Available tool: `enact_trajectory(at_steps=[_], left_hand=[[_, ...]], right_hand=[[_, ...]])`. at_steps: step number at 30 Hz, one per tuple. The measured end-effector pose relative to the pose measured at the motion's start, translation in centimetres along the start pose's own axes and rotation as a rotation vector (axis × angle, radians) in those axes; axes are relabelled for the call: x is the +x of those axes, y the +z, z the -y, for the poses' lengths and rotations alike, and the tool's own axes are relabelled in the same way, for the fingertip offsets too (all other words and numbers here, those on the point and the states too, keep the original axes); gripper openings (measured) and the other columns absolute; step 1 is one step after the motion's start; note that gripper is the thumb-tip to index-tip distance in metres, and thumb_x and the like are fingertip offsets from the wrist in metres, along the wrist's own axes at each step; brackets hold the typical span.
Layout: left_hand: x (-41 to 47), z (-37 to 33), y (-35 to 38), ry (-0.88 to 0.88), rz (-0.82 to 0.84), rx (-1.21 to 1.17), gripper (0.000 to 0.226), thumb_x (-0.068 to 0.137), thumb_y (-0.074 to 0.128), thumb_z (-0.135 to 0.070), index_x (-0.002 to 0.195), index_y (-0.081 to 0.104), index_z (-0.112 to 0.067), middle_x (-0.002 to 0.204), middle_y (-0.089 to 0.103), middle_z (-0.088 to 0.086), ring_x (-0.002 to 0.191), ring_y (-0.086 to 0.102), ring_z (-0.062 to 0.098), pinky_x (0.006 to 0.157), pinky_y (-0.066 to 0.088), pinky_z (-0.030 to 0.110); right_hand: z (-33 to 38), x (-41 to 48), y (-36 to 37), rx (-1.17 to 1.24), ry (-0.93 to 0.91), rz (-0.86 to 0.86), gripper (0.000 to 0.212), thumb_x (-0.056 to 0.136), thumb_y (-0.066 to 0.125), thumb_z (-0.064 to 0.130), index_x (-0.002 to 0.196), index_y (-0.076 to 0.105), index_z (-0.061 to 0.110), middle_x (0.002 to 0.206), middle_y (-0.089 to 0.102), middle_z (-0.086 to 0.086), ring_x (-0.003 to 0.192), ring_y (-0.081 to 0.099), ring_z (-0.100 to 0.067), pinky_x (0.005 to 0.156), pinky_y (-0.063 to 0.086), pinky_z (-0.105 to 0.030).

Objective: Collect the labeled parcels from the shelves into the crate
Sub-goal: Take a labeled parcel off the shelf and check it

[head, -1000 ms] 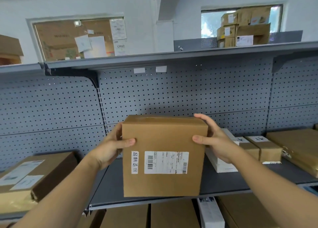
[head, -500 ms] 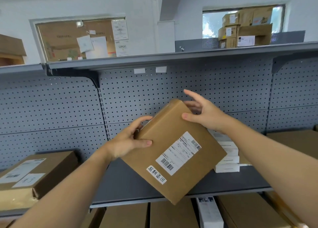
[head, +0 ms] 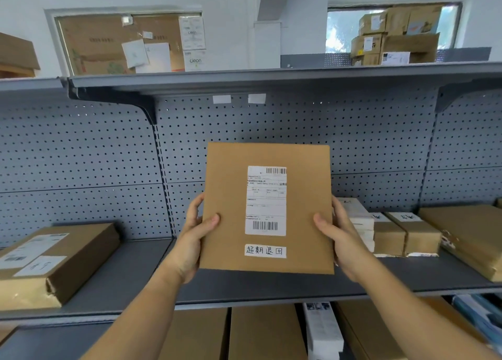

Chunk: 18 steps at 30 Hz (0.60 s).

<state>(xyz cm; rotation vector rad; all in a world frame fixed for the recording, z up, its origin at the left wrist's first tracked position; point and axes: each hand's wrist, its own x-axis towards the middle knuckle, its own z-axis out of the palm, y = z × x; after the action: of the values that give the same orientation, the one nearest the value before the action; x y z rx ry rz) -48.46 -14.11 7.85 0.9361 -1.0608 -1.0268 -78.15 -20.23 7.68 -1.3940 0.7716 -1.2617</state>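
Note:
A brown cardboard parcel (head: 304,196) is held upright in front of the grey pegboard shelf (head: 130,275), its labeled face toward me. It carries a white barcode label and a smaller handwritten sticker below. My left hand (head: 194,240) grips its lower left edge, thumb on the front and fingers behind. My right hand (head: 341,237) grips the lower right edge the same way. No crate is in view.
A flat labeled box (head: 54,262) lies at the left of the shelf. White boxes (head: 358,221), small brown boxes (head: 407,234) and a large flat parcel (head: 472,237) sit at the right. More cartons (head: 260,335) fill the shelf below; an upper shelf (head: 271,78) overhangs.
The parcel was turned from landscape through a tilt to portrait, lifted off the shelf and brought up square to me. Both hands shifted from its upper sides to its lower edges.

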Motion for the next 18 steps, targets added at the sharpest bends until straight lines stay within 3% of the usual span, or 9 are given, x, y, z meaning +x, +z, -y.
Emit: enact_trajectory(at_steps=[3, 7, 13, 18], left_hand=[[-0.5, 0.7, 0.6, 0.010, -0.008, -0.002, 0.061, 0.080, 0.070, -0.036, 0.135, 0.048, -0.049, 0.130, 0.067, 0.006, 0.115, 0.067, 0.033, 0.093, 0.055, 0.056], [-0.9, 0.7, 1.1, 0.027, -0.013, 0.004, 0.058, 0.082, 0.068, -0.037, 0.135, 0.048, -0.048, 0.127, 0.069, 0.003, 0.112, 0.068, 0.030, 0.089, 0.056, 0.054], [-0.8, 0.2, 1.4, 0.040, -0.005, 0.007, 0.060, 0.083, 0.068, -0.037, 0.138, 0.046, -0.048, 0.131, 0.067, 0.001, 0.117, 0.067, 0.031, 0.096, 0.054, 0.058], [-0.7, 0.3, 1.6, 0.050, 0.007, 0.015, 0.062, 0.083, 0.068, -0.036, 0.139, 0.044, -0.047, 0.131, 0.066, 0.002, 0.119, 0.066, 0.032, 0.098, 0.052, 0.060]], right_hand=[[-0.2, -0.1, 0.5, 0.091, 0.007, -0.068, 0.076, 0.076, 0.073, 0.042, 0.146, 0.043, 0.048, 0.121, 0.073, 0.016, 0.108, 0.072, -0.013, 0.086, 0.058, -0.041], [-0.2, -0.2, 0.7, 0.124, -0.013, -0.120, 0.077, 0.074, 0.074, 0.042, 0.145, 0.045, 0.046, 0.126, 0.070, 0.015, 0.107, 0.072, -0.012, 0.085, 0.058, -0.040], [-0.2, -0.2, 0.4, 0.127, -0.017, -0.122, 0.060, 0.090, 0.070, 0.033, 0.144, 0.047, 0.046, 0.124, 0.072, 0.012, 0.106, 0.073, -0.015, 0.079, 0.059, -0.039], [0.0, -0.1, 0.0, 0.133, -0.016, -0.106, 0.071, 0.078, 0.073, 0.042, 0.144, 0.047, 0.046, 0.128, 0.071, 0.010, 0.109, 0.072, -0.017, 0.084, 0.059, -0.042]])
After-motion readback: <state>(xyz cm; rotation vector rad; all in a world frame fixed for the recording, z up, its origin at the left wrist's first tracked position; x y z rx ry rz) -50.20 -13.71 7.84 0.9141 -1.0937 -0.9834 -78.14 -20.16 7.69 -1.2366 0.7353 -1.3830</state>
